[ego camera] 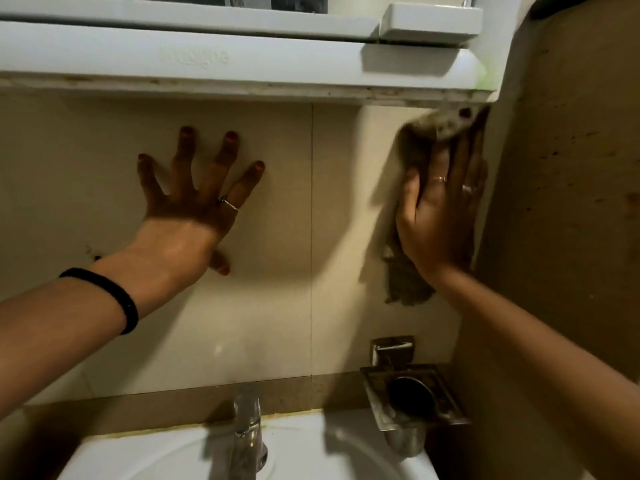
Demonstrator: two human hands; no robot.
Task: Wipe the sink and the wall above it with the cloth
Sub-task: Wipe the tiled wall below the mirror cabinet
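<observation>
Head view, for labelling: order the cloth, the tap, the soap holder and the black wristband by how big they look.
1. Cloth
2. Soap holder and tap: look alike, and the tap is cut off by the frame edge.
3. Black wristband

The single head view looks from close above the sink (311, 455), facing the tiled wall (277, 306) behind it, tilted slightly downward.

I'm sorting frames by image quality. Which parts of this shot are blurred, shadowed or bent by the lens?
Head view: the cloth under the right hand is motion-blurred; the left hand, spread flat on the wall, is dark and casts a shadow; the cabinet edge bows from the wide-angle lens.
</observation>
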